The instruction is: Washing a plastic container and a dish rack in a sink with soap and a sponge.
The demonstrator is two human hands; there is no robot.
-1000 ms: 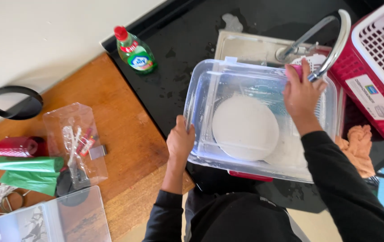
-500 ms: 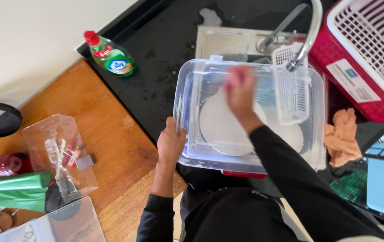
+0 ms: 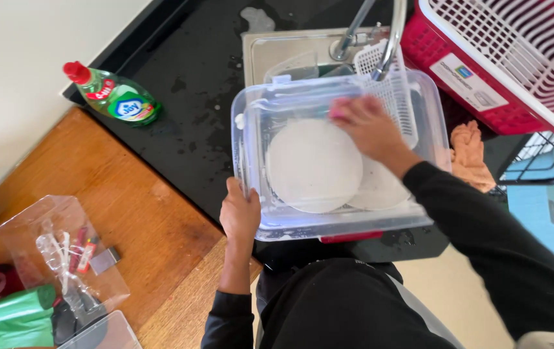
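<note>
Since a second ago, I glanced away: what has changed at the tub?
The right hand left the white basket by the tap and came across over the white plate, a pink thing in its fingers. The left hand stayed on the clear tub's near corner.

Green soap btl [image 3: 117, 97], labelled, on counter.

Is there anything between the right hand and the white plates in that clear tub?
Nothing visible. The right hand is already inside the clear tub, holding something pink at the edge of the upper white plate. The left hand grips the tub's near rim.
</note>
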